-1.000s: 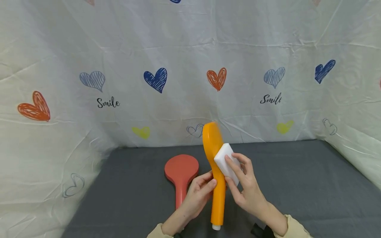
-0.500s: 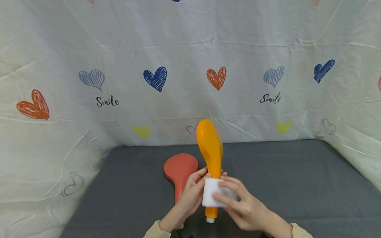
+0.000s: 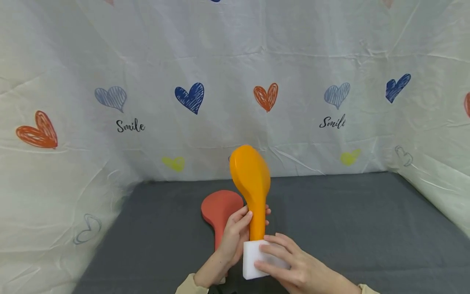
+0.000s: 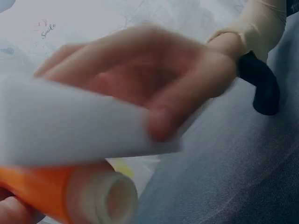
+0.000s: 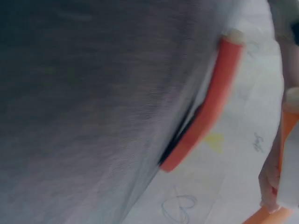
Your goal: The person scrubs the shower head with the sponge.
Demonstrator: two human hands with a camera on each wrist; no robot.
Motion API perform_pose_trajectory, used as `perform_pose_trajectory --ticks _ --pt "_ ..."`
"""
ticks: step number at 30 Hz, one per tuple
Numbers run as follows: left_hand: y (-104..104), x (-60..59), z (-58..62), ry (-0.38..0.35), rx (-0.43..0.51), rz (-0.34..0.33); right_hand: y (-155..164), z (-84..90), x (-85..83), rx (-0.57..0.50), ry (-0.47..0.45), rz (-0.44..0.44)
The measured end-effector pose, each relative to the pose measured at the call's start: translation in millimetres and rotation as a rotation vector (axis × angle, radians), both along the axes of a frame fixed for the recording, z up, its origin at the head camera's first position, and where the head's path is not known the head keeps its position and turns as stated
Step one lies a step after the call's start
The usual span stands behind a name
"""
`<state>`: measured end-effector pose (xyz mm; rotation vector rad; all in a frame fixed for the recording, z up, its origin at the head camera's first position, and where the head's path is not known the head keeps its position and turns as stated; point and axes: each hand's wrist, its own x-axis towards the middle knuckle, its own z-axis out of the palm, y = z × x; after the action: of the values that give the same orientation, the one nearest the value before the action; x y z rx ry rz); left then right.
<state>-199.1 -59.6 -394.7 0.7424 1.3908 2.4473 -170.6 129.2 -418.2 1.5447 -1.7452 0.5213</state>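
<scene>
Room to pass over grey table (image 3: 367, 228) at right; red paddle (image 3: 219, 207) obstructs beside left hand (image 3: 234, 237)

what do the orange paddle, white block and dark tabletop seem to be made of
Orange paddle: probably plastic, smooth and satin, with even colour. White block: perhaps foam, matte, with no shine on its faces. Tabletop: likely cloth-covered, dull, grainy in the left wrist view.
</scene>
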Motion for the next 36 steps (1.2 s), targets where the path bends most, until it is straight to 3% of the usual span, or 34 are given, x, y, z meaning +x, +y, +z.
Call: perform_pose_trajectory --ticks 3,7,11,14,17,21,25,28,33,36 --pt "0.0 -0.4 0.2 0.007 -0.008 -0.006 0.4 0.0 -0.3 0.009 0.039 0.001" --pt "0.7 1.0 -2.3 -0.003 -0.049 -0.021 -3.5 7.6 -14.9 -0.155 -0.003 -0.026" --pt "1.9 3.1 -3.8 -0.033 -0.088 -0.045 -6.8 18.8 -29.7 -0.303 -0.144 -0.154" --pt "2.6 3.6 -3.7 -0.035 -0.11 -0.057 -7.6 21.5 -31.0 -0.338 -0.223 -0.206" --pt "1.0 2.9 -3.6 -0.023 -0.099 -0.036 -8.1 15.2 -22.9 -0.295 -0.178 -0.131" --pt "-2.6 -0.1 -4.0 -0.004 -0.035 -0.013 -6.7 2.8 -8.1 -0.123 -0.012 0.014" --pt "-3.2 -2.3 -4.3 0.015 -0.008 -0.034 -2.8 -0.7 -5.4 -0.052 0.046 0.048" --pt "-1.9 -1.6 -4.8 0.009 -0.029 -0.052 -1.7 3.0 -14.3 -0.142 -0.011 -0.003" --pt "0.8 0.9 -4.5 -0.001 -0.076 -0.073 -3.5 14.1 -30.9 -0.325 -0.154 -0.173" --pt "0.7 1.4 -3.7 -0.001 -0.086 -0.06 -5.7 16.0 -29.6 -0.343 -0.173 -0.185"
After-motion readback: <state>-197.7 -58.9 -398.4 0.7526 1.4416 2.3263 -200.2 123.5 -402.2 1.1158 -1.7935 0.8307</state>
